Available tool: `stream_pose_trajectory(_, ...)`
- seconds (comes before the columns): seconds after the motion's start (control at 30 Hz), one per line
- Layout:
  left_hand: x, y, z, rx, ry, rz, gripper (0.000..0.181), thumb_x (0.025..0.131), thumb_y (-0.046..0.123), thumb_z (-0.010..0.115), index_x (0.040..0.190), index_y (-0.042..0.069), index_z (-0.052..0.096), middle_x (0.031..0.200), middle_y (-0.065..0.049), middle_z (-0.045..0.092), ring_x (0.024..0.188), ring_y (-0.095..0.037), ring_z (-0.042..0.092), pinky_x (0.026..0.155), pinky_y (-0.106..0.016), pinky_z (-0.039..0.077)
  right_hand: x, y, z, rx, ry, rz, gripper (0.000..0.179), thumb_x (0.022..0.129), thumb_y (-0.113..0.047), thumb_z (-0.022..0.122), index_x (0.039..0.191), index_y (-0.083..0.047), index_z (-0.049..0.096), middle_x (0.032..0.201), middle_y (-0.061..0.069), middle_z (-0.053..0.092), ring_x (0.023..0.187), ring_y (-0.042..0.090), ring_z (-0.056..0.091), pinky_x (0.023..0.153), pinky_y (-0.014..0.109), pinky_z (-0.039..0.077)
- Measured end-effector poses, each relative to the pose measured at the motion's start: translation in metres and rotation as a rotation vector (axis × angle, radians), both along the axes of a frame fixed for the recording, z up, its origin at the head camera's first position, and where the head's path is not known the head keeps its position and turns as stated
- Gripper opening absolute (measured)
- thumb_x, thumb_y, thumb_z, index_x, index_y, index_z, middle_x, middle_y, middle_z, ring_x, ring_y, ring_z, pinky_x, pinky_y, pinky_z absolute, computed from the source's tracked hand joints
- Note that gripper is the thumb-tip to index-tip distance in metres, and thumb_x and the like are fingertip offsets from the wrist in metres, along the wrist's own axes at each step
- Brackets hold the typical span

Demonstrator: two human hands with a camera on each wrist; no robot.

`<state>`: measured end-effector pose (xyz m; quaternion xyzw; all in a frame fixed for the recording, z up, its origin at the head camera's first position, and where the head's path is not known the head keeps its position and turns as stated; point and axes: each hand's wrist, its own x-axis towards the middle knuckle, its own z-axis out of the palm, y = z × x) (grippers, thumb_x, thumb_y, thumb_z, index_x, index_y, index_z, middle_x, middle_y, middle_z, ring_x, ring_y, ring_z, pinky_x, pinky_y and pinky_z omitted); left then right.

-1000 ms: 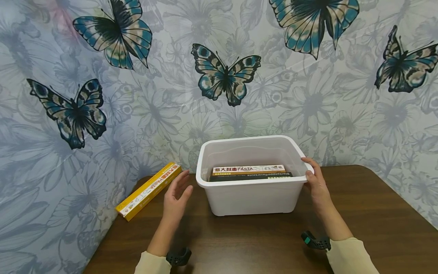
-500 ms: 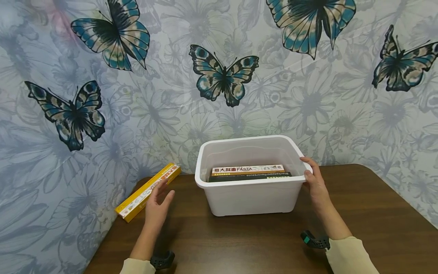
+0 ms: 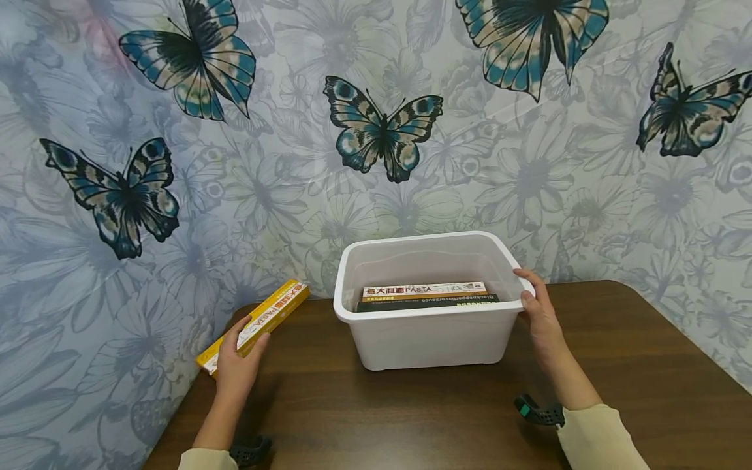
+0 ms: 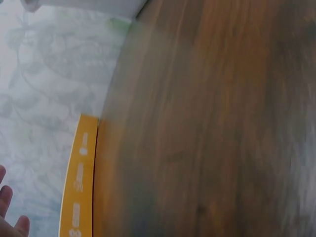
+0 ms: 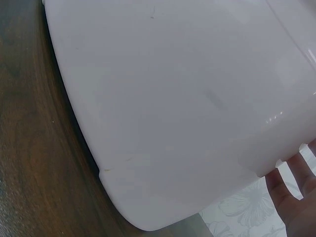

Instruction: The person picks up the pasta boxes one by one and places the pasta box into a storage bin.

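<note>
At the table's left edge lies a long yellow pasta box with a white label strip. My left hand is over its near half, thumb and fingers spread to either side. In the left wrist view, the fingers appear apart from the yellow box. My right hand grips the right rim of a white plastic tub, thumb in front and fingers over the edge. Inside the tub are a pasta box with a white label and a dark box in front of it.
The brown wooden table stands against a wall covering printed with butterflies and flowers. The tub sits near the table's back edge. Black bands are on both wrists.
My left hand has moved left and toward me, from beside the tub to over the near half of the yellow pasta box. My right hand stays on the tub's rim.
</note>
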<state>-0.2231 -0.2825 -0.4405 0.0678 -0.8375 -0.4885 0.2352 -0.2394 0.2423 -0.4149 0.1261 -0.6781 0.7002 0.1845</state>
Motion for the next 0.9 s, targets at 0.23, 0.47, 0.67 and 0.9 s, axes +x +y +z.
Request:
stream_pose_trajectory(0.23,0.002,-0.018,-0.002,-0.002,-0.072,0.122,0.066,0.093,0.037,0.069,0.150,0.015,0.043,0.154,-0.021,0.039,0.141,-0.042,0.035,0.110,-0.059,0.029,-0.001,0.000,-0.001,0.001,0.012,-0.005,0.047,0.104,-0.026,0.035,0.150,-0.015,0.034,0.145,-0.010,0.034,0.124,0.015,0.039,0.093,0.023,0.036)
stream_pose_trajectory(0.47,-0.002,-0.032,-0.005,0.105,-0.161,0.160,0.076,0.094,0.044,0.064,0.157,0.015,0.031,0.162,-0.018,0.028,0.145,-0.043,0.029,0.113,-0.060,0.026,-0.001,0.001,-0.002,-0.002,0.018,0.000,0.048,0.104,-0.027,0.034,0.150,-0.014,0.033,0.147,-0.010,0.033,0.126,0.015,0.038,0.094,0.024,0.035)
stream_pose_trajectory(0.67,-0.004,-0.042,-0.008,0.081,-0.213,0.210,0.077,0.095,0.048,0.061,0.157,0.015,0.030,0.164,-0.022,0.020,0.148,-0.047,0.018,0.115,-0.067,0.020,-0.001,0.000,-0.002,0.006,0.012,-0.007,0.047,0.105,-0.027,0.034,0.150,-0.015,0.033,0.145,-0.011,0.033,0.125,0.014,0.038,0.093,0.025,0.035)
stream_pose_trajectory(0.9,-0.007,-0.047,-0.009,0.073,-0.240,0.253,0.076,0.095,0.043,0.063,0.157,0.013,0.029,0.163,-0.024,0.020,0.149,-0.048,0.014,0.117,-0.066,0.017,-0.001,0.000,-0.002,0.005,0.005,-0.011,0.047,0.105,-0.028,0.034,0.150,-0.015,0.033,0.146,-0.011,0.033,0.125,0.014,0.038,0.093,0.024,0.035)
